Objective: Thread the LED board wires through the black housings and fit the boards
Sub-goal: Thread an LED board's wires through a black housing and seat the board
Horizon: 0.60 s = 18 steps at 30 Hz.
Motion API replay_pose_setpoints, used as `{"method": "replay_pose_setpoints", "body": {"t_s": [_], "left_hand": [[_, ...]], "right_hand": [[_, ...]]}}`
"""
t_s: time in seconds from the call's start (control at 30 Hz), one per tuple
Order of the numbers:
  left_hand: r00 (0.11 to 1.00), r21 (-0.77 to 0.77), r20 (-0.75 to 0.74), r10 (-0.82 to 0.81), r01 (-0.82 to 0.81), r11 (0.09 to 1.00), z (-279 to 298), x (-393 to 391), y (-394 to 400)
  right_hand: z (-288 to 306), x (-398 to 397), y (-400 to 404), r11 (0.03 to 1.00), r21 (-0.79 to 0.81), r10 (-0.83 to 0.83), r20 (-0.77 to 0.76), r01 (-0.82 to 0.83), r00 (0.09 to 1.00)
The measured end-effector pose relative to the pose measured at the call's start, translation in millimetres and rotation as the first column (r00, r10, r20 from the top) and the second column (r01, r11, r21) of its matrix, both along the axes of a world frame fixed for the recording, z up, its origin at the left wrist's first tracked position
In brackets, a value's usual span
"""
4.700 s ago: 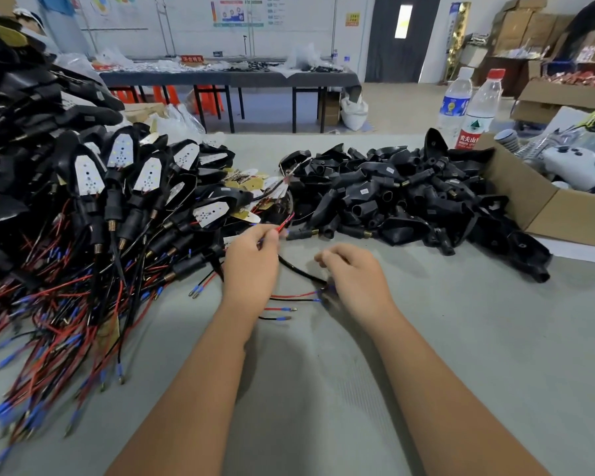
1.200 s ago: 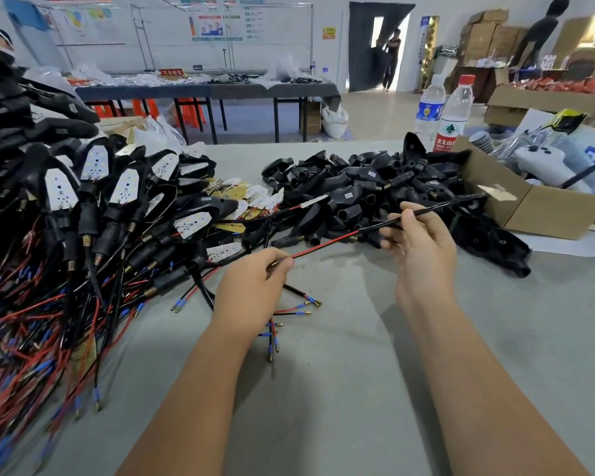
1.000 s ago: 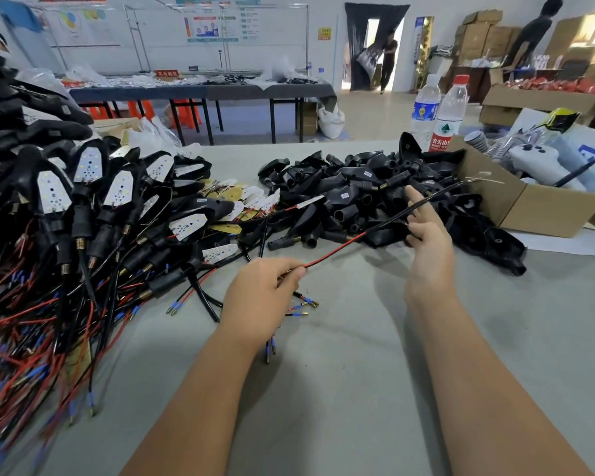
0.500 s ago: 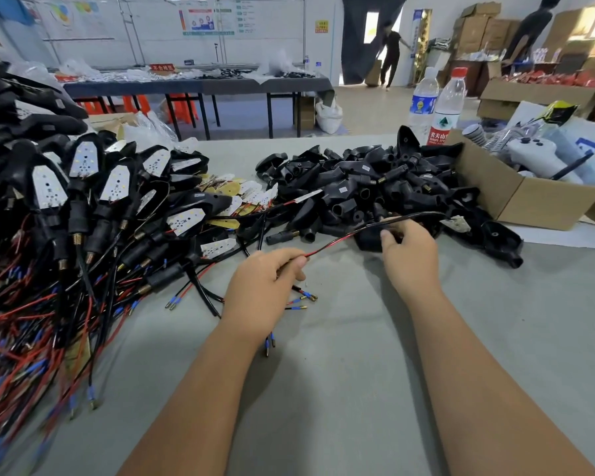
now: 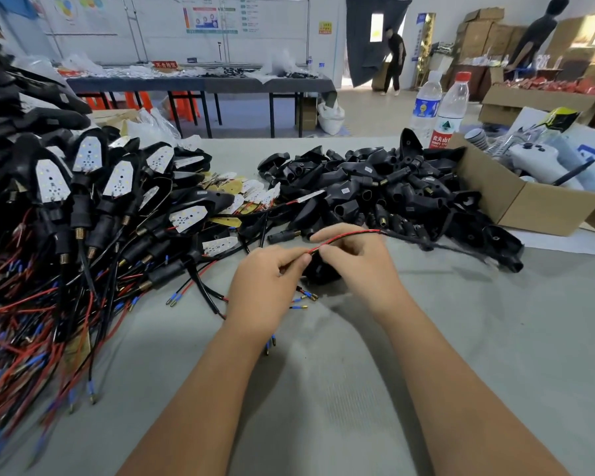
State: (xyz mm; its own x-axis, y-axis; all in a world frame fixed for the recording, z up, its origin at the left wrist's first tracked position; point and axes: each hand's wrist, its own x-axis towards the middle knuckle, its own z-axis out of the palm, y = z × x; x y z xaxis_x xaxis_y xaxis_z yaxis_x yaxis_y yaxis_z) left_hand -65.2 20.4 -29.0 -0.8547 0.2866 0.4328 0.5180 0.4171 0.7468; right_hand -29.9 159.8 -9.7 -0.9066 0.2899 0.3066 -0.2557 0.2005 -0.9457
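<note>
My left hand (image 5: 265, 286) pinches a red and black wire (image 5: 344, 237) near its end. My right hand (image 5: 358, 266) grips the same wire just beside it, and the wire arcs over the right fingers and trails off blurred to the right. A black housing (image 5: 318, 271) lies on the table under my right hand, mostly hidden. Empty black housings (image 5: 375, 190) are heaped behind the hands. Loose white LED boards (image 5: 251, 195) lie at the back centre. Fitted housings with boards and wires (image 5: 83, 207) are piled at the left.
A cardboard box (image 5: 529, 207) with white parts stands at the right. Two water bottles (image 5: 440, 111) stand behind the housing heap. Loose wire ends (image 5: 303, 300) lie by my left hand. The grey table (image 5: 323, 372) stretches toward me. A person (image 5: 394, 60) stands at a far doorway.
My right hand has come back from the far right toward my left hand, sliding along the wire until the two hands nearly touch. The wire now loops over the right fingers.
</note>
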Motion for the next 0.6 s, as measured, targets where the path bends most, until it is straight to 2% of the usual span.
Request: {"method": "replay_pose_setpoints", "body": {"t_s": [0.13, 0.27, 0.37, 0.47, 0.6], "left_hand": [[0.992, 0.059, 0.116, 0.053, -0.06, 0.996, 1.2, 0.5, -0.3], [0.988, 0.094, 0.137, 0.074, -0.087, 0.992, 0.1, -2.2, -1.3], [0.992, -0.075, 0.041, 0.116, -0.113, 0.991, -5.3, -6.8, 1.5], [0.99, -0.264, 0.014, 0.137, -0.129, 0.956, -10.1, -7.6, 3.0], [0.993, -0.352, 0.007, 0.121, -0.111, 0.929, -14.3, -9.0, 3.9]], "right_hand": [[-4.9, -3.3, -5.6, 0.993, 0.113, 0.039, 0.013, -0.04, 0.999], [-8.7, -7.4, -3.9, 0.995, 0.101, -0.018, 0.015, 0.016, 1.0], [-10.4, -8.6, -0.8, 0.989, 0.046, -0.142, 0.023, 0.141, 0.99], [-10.4, -8.2, 8.0, 0.964, 0.049, -0.264, 0.067, 0.261, 0.962], [-10.5, -7.2, 11.6, 0.953, 0.09, -0.299, 0.116, 0.29, 0.947]]}}
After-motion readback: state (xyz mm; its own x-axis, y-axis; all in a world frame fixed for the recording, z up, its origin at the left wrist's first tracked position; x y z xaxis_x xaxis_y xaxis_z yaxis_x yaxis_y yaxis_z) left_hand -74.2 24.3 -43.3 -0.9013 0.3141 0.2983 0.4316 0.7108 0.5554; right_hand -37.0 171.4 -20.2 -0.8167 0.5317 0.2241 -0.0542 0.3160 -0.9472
